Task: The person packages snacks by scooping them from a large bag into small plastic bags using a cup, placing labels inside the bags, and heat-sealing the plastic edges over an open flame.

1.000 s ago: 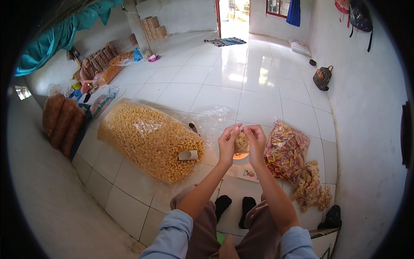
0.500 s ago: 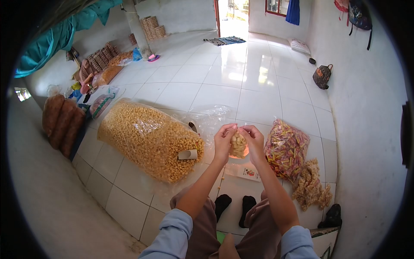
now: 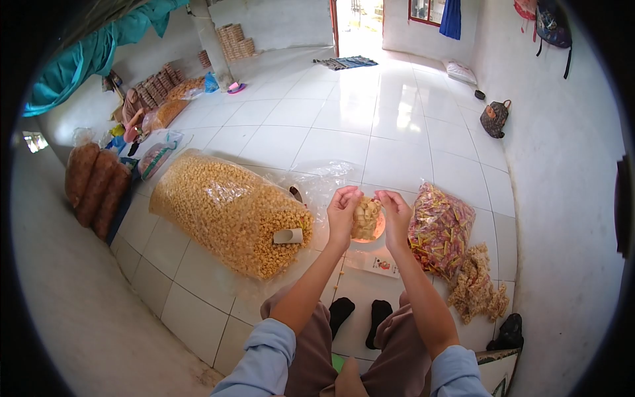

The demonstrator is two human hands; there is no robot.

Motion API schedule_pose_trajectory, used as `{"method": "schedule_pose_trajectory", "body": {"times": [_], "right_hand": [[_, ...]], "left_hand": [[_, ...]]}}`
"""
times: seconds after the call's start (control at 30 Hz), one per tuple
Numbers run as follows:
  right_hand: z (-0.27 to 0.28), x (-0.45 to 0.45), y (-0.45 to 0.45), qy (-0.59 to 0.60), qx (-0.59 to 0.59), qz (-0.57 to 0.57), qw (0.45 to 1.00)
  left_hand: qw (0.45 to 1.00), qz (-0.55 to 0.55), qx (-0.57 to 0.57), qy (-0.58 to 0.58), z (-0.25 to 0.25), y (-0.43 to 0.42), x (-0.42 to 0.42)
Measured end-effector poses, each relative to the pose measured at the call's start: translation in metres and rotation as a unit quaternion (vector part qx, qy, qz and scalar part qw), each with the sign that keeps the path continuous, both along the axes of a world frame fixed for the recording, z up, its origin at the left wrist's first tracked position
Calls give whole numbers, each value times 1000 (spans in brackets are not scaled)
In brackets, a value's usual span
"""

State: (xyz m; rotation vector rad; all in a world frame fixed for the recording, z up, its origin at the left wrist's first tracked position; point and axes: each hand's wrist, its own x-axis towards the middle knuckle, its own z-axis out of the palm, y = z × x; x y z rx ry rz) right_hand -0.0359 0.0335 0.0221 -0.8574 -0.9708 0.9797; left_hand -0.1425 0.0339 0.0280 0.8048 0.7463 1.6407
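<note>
A: Left hand (image 3: 344,213): thumb and fingers pinching the upper edge of the small bag (image 3: 365,220). Right hand (image 3: 397,217): fingertips bunched by the bag's other top side; can't tell if any plastic is between them.

B: Bag position?

A: Between the hands, above the floor (image 3: 264,116), pale snack pieces inside. Something round glowing orange (image 3: 379,233) shows beside its lower part; contact unclear. Printed sheet (image 3: 377,264) just below that, nearer the feet.

B: Surface?

A: White glossy tiles, dark joints, bright door reflections in the middle. Big clear sack (image 3: 218,208) of yellow-brown snacks lies on its side at left, pale scoop (image 3: 288,236) at its near end. Loose clear plastic (image 3: 324,178) beyond the hands. At right, bag of colourful packets (image 3: 442,228), with a crumpled brown heap (image 3: 477,288) touching or just beside it.

B: Room?

A: White walls. Open doorway (image 3: 359,26) at the back, striped mat (image 3: 345,63) near it, blue curtain (image 3: 450,20) by the window. Backpack (image 3: 554,28) hangs on the right wall; patterned bag (image 3: 495,119) on the floor below. Far left: another person (image 3: 134,114) sitting by stacked packs (image 3: 159,86), tall brown sacks (image 3: 96,188) closer in, teal cloth (image 3: 92,63) overhead, pillar (image 3: 211,40) behind.
</note>
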Motion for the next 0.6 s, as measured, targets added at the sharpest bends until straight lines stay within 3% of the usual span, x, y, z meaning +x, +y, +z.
{"method": "schedule_pose_trajectory", "body": {"times": [0.17,0.6], "right_hand": [[8,-2,-6,-10,13,-17,1000],[15,4,-4,-17,89,-3,996]], "left_hand": [[999,-23,45,-11,-12,7,-2],[992,-90,25,-80,1,10,-16]]}}
